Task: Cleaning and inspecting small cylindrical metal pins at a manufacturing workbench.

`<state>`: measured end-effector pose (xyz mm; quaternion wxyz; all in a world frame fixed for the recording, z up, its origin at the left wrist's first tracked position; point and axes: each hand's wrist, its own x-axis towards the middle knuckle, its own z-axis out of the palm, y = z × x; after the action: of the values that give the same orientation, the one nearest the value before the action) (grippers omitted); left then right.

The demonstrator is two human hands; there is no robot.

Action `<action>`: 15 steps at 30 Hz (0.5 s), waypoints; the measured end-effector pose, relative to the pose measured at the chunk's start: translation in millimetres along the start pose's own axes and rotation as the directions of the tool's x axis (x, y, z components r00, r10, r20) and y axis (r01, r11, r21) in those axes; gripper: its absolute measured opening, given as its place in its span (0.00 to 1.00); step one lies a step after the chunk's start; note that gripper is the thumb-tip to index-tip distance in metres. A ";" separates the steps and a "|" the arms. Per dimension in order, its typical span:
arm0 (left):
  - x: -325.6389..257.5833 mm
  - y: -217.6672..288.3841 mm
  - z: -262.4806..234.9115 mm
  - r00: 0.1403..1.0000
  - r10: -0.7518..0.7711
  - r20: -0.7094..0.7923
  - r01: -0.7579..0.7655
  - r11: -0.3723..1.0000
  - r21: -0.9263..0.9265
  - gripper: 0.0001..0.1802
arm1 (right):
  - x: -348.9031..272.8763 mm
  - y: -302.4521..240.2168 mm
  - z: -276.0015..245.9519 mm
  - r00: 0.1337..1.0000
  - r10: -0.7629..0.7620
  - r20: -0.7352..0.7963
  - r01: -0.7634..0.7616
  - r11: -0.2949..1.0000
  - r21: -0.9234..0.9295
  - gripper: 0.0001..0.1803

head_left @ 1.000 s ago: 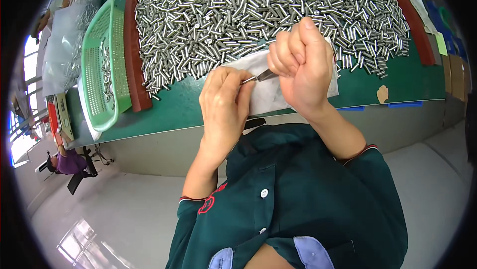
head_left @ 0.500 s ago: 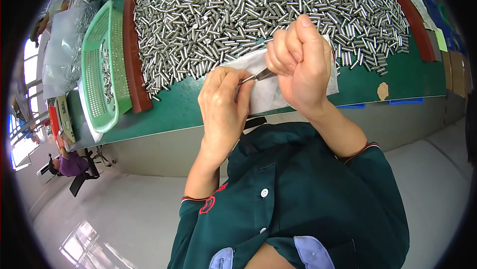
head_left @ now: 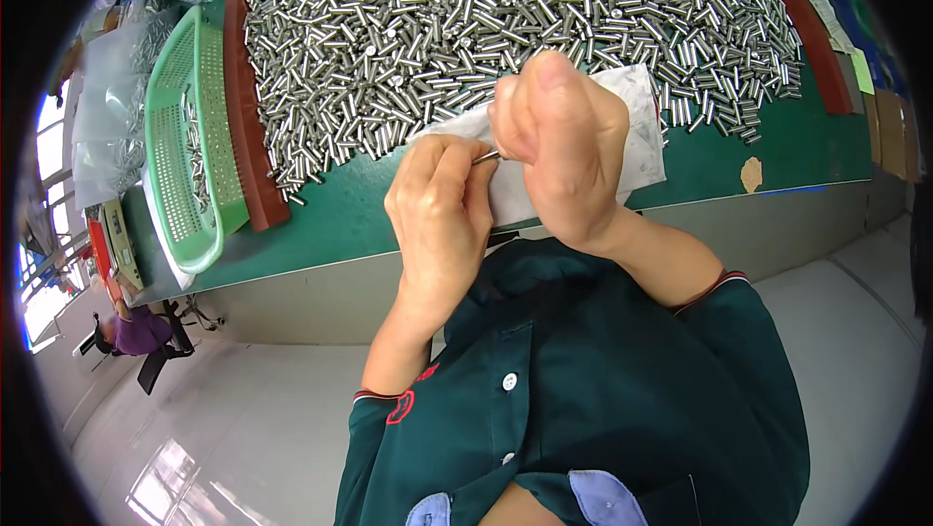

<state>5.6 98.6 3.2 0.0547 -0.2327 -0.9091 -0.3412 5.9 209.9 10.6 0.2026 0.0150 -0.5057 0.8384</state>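
Observation:
My left hand (head_left: 435, 203) pinches a small metal pin (head_left: 484, 157) between thumb and fingertips, its end pointing toward the other hand. Close beside it, my right hand (head_left: 564, 157) is a closed fist with the thumb on top. It grips a narrow metal tool with a tapered, blade-like end, which the fist now almost wholly covers. Under both hands lies a whitish sheet (head_left: 639, 142), smudged grey. A broad heap of short shiny metal pins (head_left: 505, 16) covers the bench beyond them.
Dark red rails (head_left: 255, 176) border the heap left and right on the green bench (head_left: 330, 220). At left stand a green perforated basket (head_left: 202, 264) with some pins inside and clear bags of pins (head_left: 105, 133). A person in purple (head_left: 144, 330) sits far left.
My right fist has moved left and turned, coming up to my left fingertips and covering the tool's blade. The left hand keeps its pinch on the pin. The view has shifted slightly.

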 end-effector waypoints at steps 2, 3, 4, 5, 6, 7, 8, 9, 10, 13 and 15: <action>-0.7 0.5 -0.3 1.000 -0.001 0.009 0.001 1.000 -0.008 0.06 | 0.6 0.5 1.8 0.999 -0.044 0.026 0.045 0.997 -0.054 0.20; -0.4 0.8 -0.8 1.000 0.003 0.013 -0.003 1.000 -0.014 0.05 | 0.1 1.7 1.3 0.999 -0.047 0.024 0.048 0.997 -0.053 0.20; -0.5 0.7 -1.0 1.000 0.007 0.011 -0.007 1.000 -0.010 0.05 | -1.0 2.0 1.8 0.998 -0.052 0.025 0.053 0.997 -0.049 0.20; -1.2 0.1 -0.8 1.000 0.030 -0.003 -0.030 1.000 -0.006 0.05 | -2.5 1.7 2.8 0.998 -0.051 0.021 0.052 0.998 -0.044 0.20; -1.1 -0.7 -0.1 0.998 0.057 -0.017 -0.057 0.998 -0.002 0.05 | -3.3 2.1 3.5 0.998 -0.054 0.017 0.055 0.998 -0.038 0.20; -1.0 -0.5 0.3 0.997 0.068 -0.022 -0.068 0.998 0.005 0.05 | -4.1 3.1 4.6 0.999 -0.046 0.011 0.047 0.998 -0.048 0.20; -1.0 0.0 0.7 0.998 0.063 -0.016 -0.063 0.998 0.013 0.05 | -4.5 5.0 5.3 0.999 -0.040 0.004 0.040 0.998 -0.057 0.21; 0.1 0.8 1.1 0.998 0.063 -0.010 -0.063 0.998 0.020 0.04 | -0.8 9.5 2.9 0.997 -0.070 -0.027 0.070 0.998 -0.003 0.20; 1.8 0.6 1.4 0.996 0.087 -0.012 -0.086 0.996 0.036 0.04 | -2.8 11.1 4.2 0.996 -0.078 -0.032 0.078 0.997 -0.017 0.20; -4.4 0.9 0.1 0.997 0.075 -0.007 -0.074 0.994 0.074 0.04 | -0.9 9.4 -1.0 0.997 -0.054 -0.060 0.048 0.995 -0.087 0.21; -3.6 1.3 2.3 0.999 0.040 -0.028 -0.040 0.999 -0.012 0.04 | 8.6 4.8 -4.5 0.992 0.074 -0.107 -0.063 0.993 0.097 0.22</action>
<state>9.5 99.5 1.3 0.0728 -0.2465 -0.9012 -0.3490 -2.9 214.6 6.3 0.2003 -0.0392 -0.4543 0.8672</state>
